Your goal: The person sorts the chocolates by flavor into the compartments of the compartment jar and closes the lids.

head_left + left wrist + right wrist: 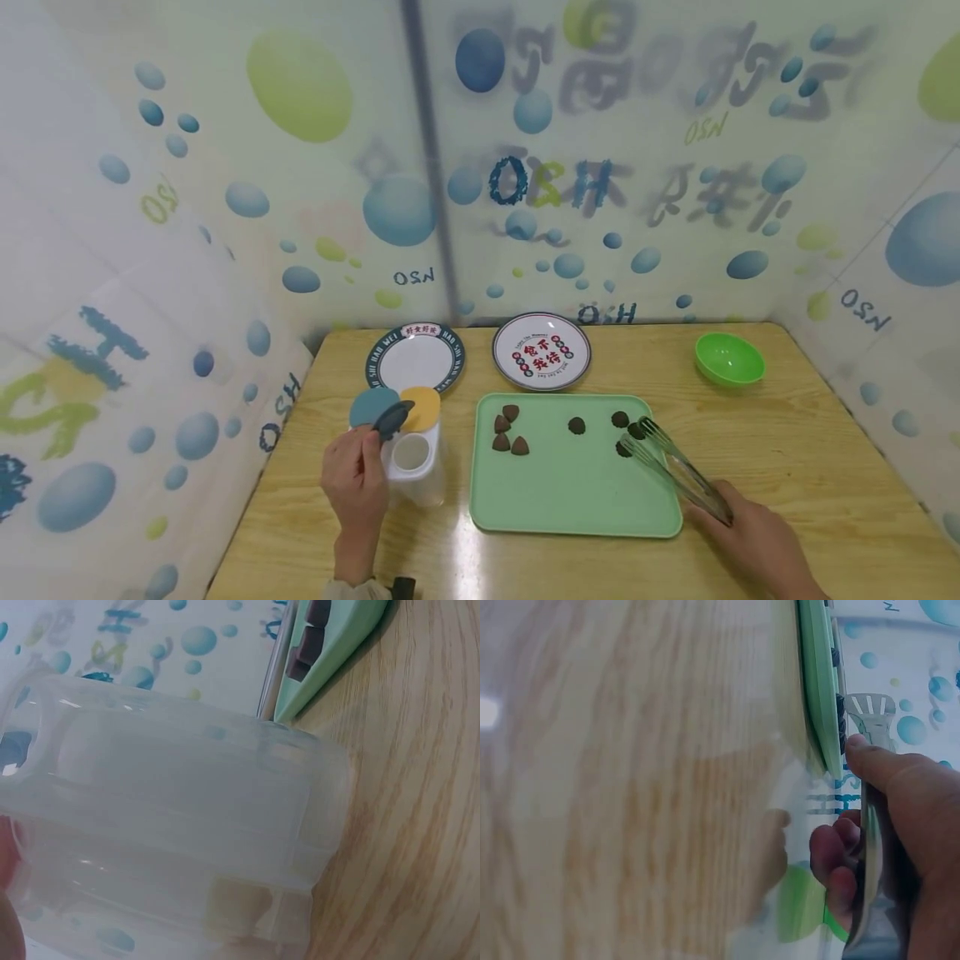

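Dark sweets (619, 419) lie on the green tray (555, 504), some at the tongs' (877, 937) tips. Right hand (757, 535) grips the tongs; left hand (356, 482) pinches the jar's (422, 487) raised lid (392, 420). Picking up seems in hand; next calls for a steady squeeze.

The tongs (876, 859) are shiny metal, the tray (555, 496) smooth plastic, the jar (172, 795) glossy translucent plastic, the desk (787, 450) glossy wood.

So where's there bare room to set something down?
A wide bare patch of table is bordered by the green tray, green bowl and right hand. The tray's near part is also bare. Crowded: around the left hand, white container and dark-rimmed plate, and at the tray's far right, with tongs by dark pieces.
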Demonstrator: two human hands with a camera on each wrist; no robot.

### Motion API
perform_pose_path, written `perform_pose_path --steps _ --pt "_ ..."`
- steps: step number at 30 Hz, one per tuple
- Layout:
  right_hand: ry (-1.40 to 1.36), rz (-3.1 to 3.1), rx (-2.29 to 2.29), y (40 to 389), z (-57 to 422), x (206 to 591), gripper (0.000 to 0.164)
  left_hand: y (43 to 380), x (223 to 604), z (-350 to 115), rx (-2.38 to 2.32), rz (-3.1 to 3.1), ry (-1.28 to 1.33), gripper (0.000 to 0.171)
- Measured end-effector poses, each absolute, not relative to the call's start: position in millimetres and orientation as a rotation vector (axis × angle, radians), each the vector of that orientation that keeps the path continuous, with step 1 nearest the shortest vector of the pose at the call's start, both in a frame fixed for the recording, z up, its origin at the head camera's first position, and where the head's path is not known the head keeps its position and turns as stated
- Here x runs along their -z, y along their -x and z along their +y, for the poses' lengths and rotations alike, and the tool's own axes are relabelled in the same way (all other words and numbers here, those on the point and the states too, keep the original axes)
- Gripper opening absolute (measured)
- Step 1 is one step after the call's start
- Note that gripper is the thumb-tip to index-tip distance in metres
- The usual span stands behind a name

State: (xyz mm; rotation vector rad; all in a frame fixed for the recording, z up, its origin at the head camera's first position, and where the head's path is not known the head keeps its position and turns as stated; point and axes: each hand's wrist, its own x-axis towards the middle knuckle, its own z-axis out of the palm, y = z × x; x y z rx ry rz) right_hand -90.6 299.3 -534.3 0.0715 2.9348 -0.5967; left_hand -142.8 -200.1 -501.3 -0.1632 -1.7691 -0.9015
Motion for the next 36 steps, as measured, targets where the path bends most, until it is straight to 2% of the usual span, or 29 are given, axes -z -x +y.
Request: perform_pose_path --steps 12,15,21,30,36 --pt "0.067 2.954 0.646 89.9 293.3 541.4 0.041 140.7 500.8 -198.8 0.883 -1.777 0.149 0.018" --pt "0.074 2.944 0.649 91.3 292.7 539.7 0.037 140.8 499.8 -198.7 0.886 -1.777 0.149 0.017" --pt "0.074 2.916 0.642 94.0 292.2 537.3 0.036 141.8 498.3 -198.9 0.879 -1.772 0.159 0.017" --pt "0.088 2.964 0.546 94.5 291.8 538.2 0.047 141.8 500.1 -199.4 0.889 -1.773 0.164 0.011" --pt "0.095 2.984 0.586 94.7 292.0 533.9 0.045 142.9 501.4 -199.2 0.892 -1.759 0.169 0.012"
